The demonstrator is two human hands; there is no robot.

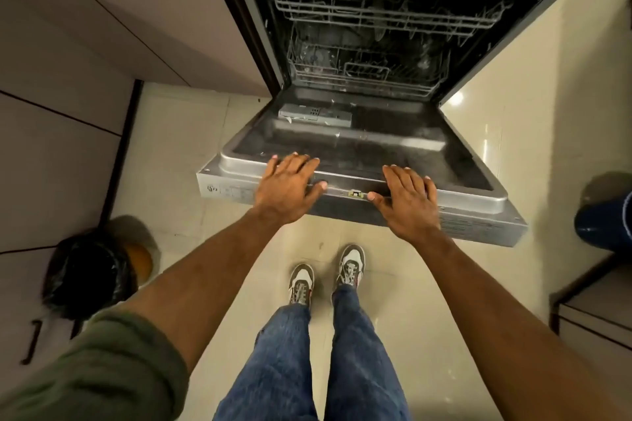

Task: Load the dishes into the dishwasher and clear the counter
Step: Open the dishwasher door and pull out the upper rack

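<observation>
on the lowered dishwasher door (359, 143) edge, left hand (287, 186) and right hand (408, 200) flat, fingers straight, slightly spread, racks (383, 15) visible behind

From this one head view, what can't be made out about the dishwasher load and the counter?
- Counter: out of the head view entirely; dishes waiting cannot be counted.
- Lower rack: dark interior; shapes inside too dim to name.
- Upper rack: its back fades into shadow.
- Door front edge: partly covered by left hand and right hand; panel markings too small to read.
- Blue container: cut off by the right edge.
</observation>
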